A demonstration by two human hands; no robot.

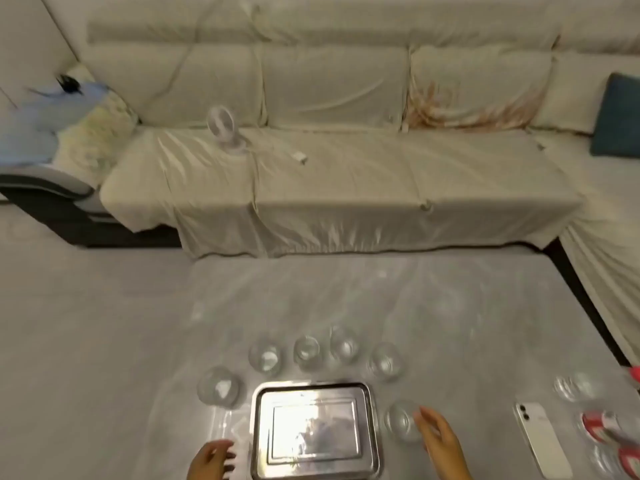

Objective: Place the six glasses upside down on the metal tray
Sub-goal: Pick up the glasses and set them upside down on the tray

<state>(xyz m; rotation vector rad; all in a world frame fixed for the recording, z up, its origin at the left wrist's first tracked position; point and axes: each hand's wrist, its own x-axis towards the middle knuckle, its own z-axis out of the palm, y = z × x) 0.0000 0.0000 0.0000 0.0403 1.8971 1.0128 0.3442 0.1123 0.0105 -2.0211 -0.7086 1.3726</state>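
Ringing the shiny, bare metal tray (pixel 313 389): 6 clear upright glasses (pixel 265 356); both hands spread, holding nothing.

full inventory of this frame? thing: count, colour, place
glasses: six, clear, on the table in an arc around the tray, none on it
metal tray: one, silver, near table edge, centre
phone: one, white, face down, right of tray
red-and-white items: blurred, count unclear, far right edge
small fan: one, white, on sofa seat
sofa: one, cream cover, behind table
cushion: one, dark teal, right
left hand: open, left of tray
right hand: open, beside the nearest right glass
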